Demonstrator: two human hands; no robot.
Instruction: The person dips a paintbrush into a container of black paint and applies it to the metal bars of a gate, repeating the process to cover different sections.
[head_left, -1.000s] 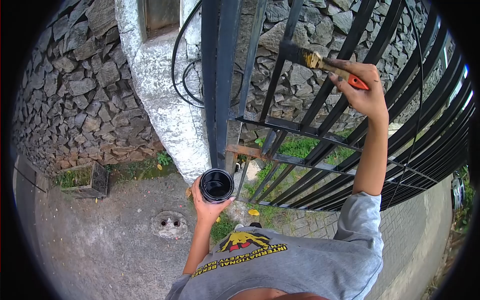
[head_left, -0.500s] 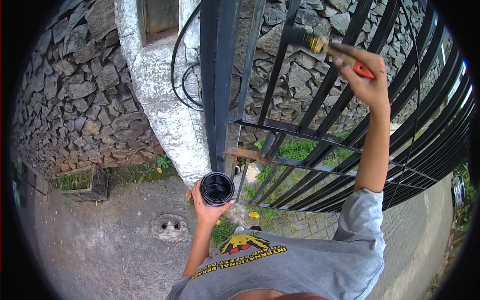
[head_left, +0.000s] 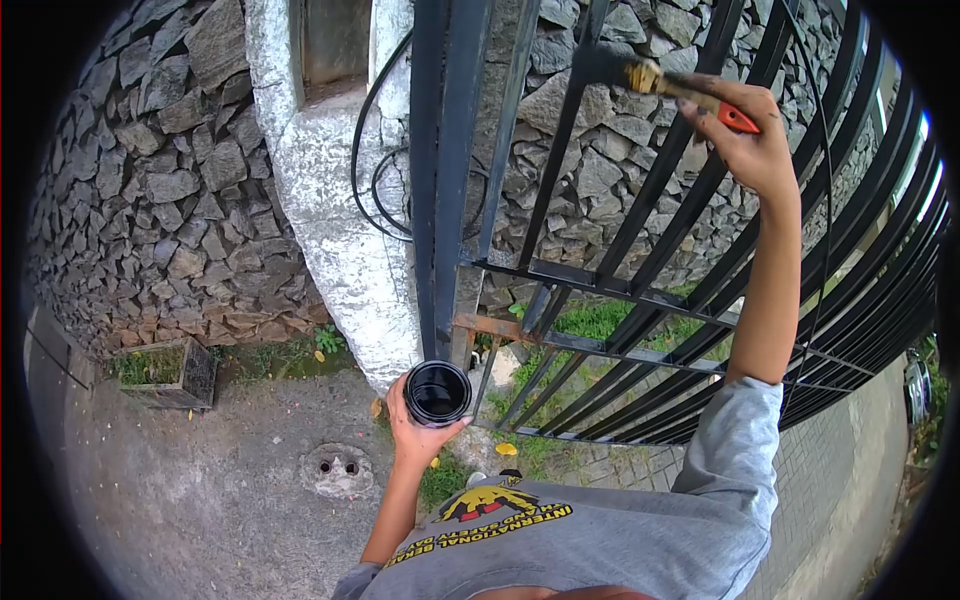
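My left hand is wrapped round a can of black paint, held upright at waist height beside the gate post. Dark liquid shows inside the can. Up at the right, my right hand grips a paintbrush with a red-tipped handle. The brush's dark bristles touch a black vertical bar of the metal gate. Black smudges mark the fingers of my right hand. On the lower rail, a rusty brown patch shows near the post.
A whitewashed pillar and a stone wall stand at the left, with a black cable looped by the post. A planter box sits on the concrete ground. Yellow leaves and grass lie below the gate.
My right hand and the brush have shifted slightly right in view, bristles still at the same bar. The whole view has moved a little; the can remains in my left hand.
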